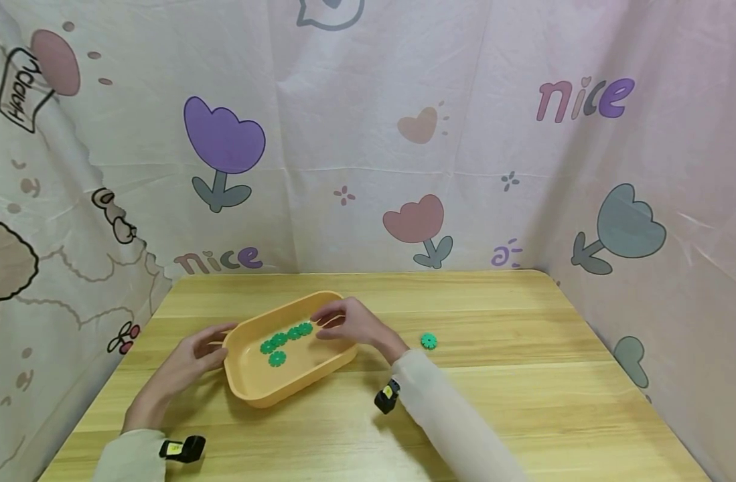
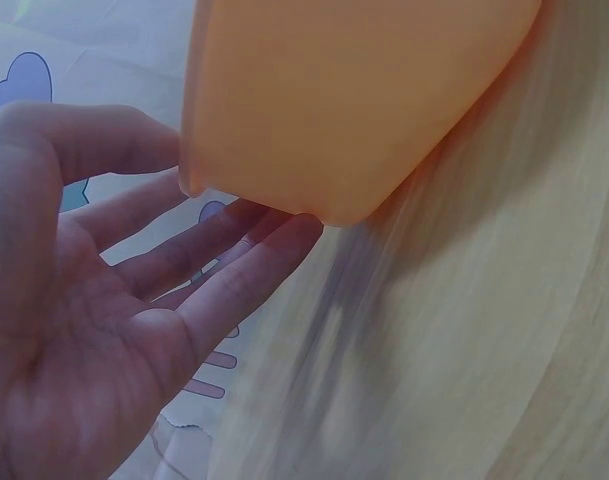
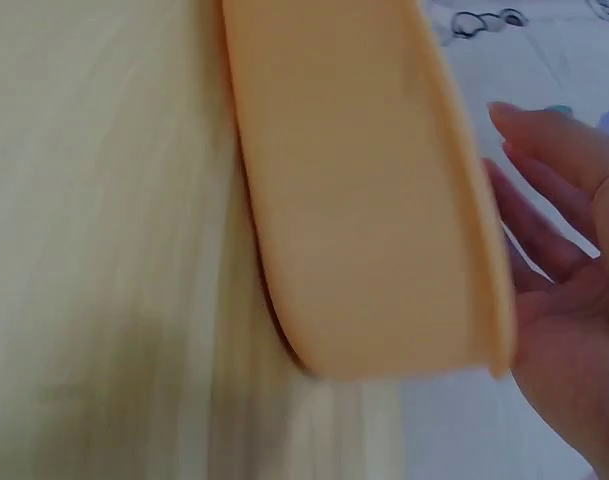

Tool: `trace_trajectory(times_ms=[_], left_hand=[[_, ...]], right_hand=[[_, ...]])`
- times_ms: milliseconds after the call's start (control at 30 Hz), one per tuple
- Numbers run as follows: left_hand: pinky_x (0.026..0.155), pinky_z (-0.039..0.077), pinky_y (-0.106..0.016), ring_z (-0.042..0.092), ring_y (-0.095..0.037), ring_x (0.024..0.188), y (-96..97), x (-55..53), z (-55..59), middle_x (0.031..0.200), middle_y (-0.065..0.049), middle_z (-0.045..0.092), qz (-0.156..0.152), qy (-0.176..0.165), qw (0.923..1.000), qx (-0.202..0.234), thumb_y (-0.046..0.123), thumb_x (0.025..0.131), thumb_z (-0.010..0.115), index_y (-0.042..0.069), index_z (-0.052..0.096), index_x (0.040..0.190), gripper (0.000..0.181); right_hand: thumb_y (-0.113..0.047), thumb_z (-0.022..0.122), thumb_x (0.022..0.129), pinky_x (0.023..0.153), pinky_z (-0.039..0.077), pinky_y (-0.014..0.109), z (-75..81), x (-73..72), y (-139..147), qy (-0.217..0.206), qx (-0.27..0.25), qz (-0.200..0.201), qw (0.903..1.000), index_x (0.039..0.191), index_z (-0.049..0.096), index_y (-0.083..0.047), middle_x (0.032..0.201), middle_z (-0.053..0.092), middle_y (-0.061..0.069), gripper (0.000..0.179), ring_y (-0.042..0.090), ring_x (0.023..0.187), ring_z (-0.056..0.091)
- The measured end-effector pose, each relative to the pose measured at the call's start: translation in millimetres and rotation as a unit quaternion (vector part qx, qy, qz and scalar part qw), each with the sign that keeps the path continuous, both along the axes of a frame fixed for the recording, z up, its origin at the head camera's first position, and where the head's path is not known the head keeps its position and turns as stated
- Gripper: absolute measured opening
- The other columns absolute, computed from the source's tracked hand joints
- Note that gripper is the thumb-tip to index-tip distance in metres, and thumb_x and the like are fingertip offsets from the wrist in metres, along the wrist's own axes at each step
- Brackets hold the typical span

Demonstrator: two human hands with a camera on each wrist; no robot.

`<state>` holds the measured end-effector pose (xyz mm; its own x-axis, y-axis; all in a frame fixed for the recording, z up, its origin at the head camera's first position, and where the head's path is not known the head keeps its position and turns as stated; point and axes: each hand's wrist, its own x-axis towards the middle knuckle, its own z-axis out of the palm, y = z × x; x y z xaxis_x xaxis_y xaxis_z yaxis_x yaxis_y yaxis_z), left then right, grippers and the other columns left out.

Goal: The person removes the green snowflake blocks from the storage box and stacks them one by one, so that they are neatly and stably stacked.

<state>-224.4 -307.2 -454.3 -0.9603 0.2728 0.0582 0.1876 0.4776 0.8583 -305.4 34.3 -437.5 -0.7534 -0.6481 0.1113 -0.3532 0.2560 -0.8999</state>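
Observation:
A shallow orange-yellow tray (image 1: pixel 295 383) stands slantwise on the table. Inside it lie several small green notched discs (image 1: pixel 277 359), most of them in a row. My left hand (image 1: pixel 189 358) is at the tray's left end; the left wrist view shows its fingertips touching the outside wall and rim, the palm apart. Over the tray's right end reaches my right hand (image 1: pixel 355 323), its fingers loosely bent and parted from the thumb. Nothing shows between them, and the right wrist view has the tray's wall in front of part of this hand.
Another green notched disc (image 1: pixel 428 341) lies on the wooden table (image 1: pixel 524 388), right of the tray and beyond the right wrist. A printed curtain (image 1: pixel 343 147) hangs behind the table and along both sides.

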Motion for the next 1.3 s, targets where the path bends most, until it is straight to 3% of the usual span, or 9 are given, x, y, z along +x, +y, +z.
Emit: trace_trajectory(times_ms=[167, 400, 600, 1033, 1300], left_hand=[[0.084, 0.053, -0.016, 0.061, -0.006, 0.106, 0.2, 1.2, 1.2, 0.134, -0.029, 0.048, -0.003, -0.002, 1.0, 0.008, 0.018, 0.097, 0.055, 0.003, 0.037, 0.144, 0.053], [0.085, 0.053, -0.017, 0.062, -0.011, 0.108, 0.8, 0.0, -2.0, 0.135, -0.026, 0.048, -0.001, -0.008, 0.9999, 0.012, 0.019, 0.096, 0.055, 0.006, 0.037, 0.145, 0.053], [0.085, 0.052, -0.017, 0.061, -0.014, 0.11, 2.0, -0.5, -1.6, 0.135, -0.026, 0.048, 0.003, -0.011, 0.9999, 0.008, 0.019, 0.096, 0.055, 0.007, 0.037, 0.145, 0.053], [0.085, 0.053, -0.017, 0.061, -0.011, 0.109, 0.5, -0.5, -1.3, 0.135, -0.026, 0.048, 0.002, -0.005, 1.0, 0.008, 0.018, 0.097, 0.055, 0.007, 0.037, 0.145, 0.052], [0.085, 0.053, -0.017, 0.06, -0.005, 0.108, -0.2, -0.2, -2.4, 0.136, -0.027, 0.047, 0.003, -0.007, 0.9999, 0.013, 0.017, 0.096, 0.055, 0.006, 0.037, 0.144, 0.053]], right_hand=[[-0.009, 0.074, 0.081, 0.079, 0.056, 0.017, -5.2, -8.9, -22, 0.017, 0.044, -0.02, 0.9987, 0.112, 0.067, 0.0, 0.113, 0.068, 0.018, 0.033, 0.02, 0.097, 0.068], [-0.003, 0.076, 0.078, 0.075, 0.054, 0.014, -14.7, -19.9, -40, 0.038, 0.082, -0.042, 0.995, 0.105, 0.07, 0.002, 0.105, 0.071, 0.016, 0.028, 0.022, 0.094, 0.069], [-0.007, 0.079, 0.076, 0.072, 0.052, 0.012, -18.9, -23.3, -48, 0.077, 0.145, -0.056, 0.9849, 0.103, 0.073, -0.004, 0.1, 0.074, 0.009, 0.028, 0.016, 0.09, 0.07], [0.003, 0.077, 0.073, 0.071, 0.052, 0.011, -23.1, -26.2, -53, 0.109, 0.174, -0.044, 0.9777, 0.102, 0.073, -0.003, 0.101, 0.073, 0.009, 0.03, 0.019, 0.09, 0.069], [-0.004, 0.081, 0.071, 0.07, 0.05, 0.011, -23.0, -26.0, -56, 0.128, 0.206, -0.074, 0.9672, 0.096, 0.075, -0.007, 0.095, 0.074, 0.004, 0.026, 0.011, 0.085, 0.066]])
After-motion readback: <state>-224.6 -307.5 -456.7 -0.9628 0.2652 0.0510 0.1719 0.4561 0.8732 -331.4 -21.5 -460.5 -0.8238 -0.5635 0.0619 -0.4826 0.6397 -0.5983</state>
